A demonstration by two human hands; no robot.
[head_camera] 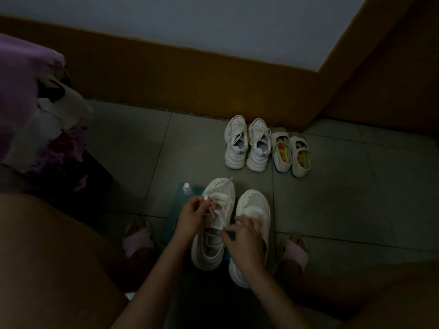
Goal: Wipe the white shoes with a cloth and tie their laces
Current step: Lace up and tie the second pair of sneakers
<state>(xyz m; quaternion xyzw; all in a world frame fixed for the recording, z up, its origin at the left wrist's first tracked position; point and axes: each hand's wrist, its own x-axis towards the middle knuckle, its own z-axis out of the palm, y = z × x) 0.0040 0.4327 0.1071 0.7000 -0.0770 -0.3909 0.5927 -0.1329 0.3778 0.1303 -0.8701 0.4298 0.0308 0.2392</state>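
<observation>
Crouched over the nearer white shoes (255, 205) on the floor tiles: pinching a lace (210, 211) strand at mid-shoe with the right hand (245, 243), pinching its tip farther up with the left hand (191, 216). Judging by that, tying only begun, no bow formed, neighbouring shoe untouched. Beyond, by the wall (213, 24), second white pair (257, 148) seemingly laced; cloth not made out
</observation>
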